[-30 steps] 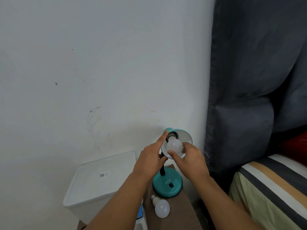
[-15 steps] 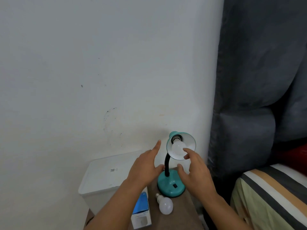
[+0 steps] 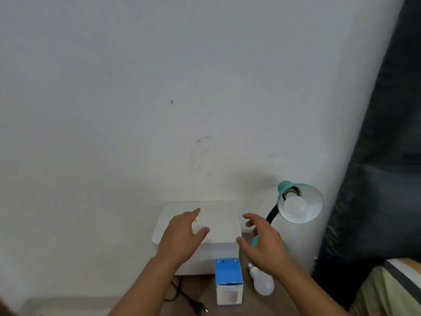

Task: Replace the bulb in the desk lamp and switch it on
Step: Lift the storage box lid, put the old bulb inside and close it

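A teal desk lamp (image 3: 313,201) stands at the right against the wall, its shade tilted toward me with a white bulb (image 3: 295,206) seated in the socket, unlit. My right hand (image 3: 264,242) hovers left of the lamp's black neck, fingers spread and holding nothing; it hides most of the teal base. My left hand (image 3: 182,236) floats over the white box, fingers relaxed and empty. A second white bulb (image 3: 260,281) lies loose on the brown surface below my right hand.
A white lidded box (image 3: 223,215) sits against the wall behind my hands. A blue and white bulb carton (image 3: 229,280) stands in front of it. A black cord with a plug (image 3: 189,299) lies at lower left. A dark padded headboard (image 3: 376,179) and striped bedding (image 3: 391,290) are at the right.
Both hands have left the lamp and drawn back to the left, now empty. The bulb stays in the shade. The view has swung left, so the lamp sits further right.
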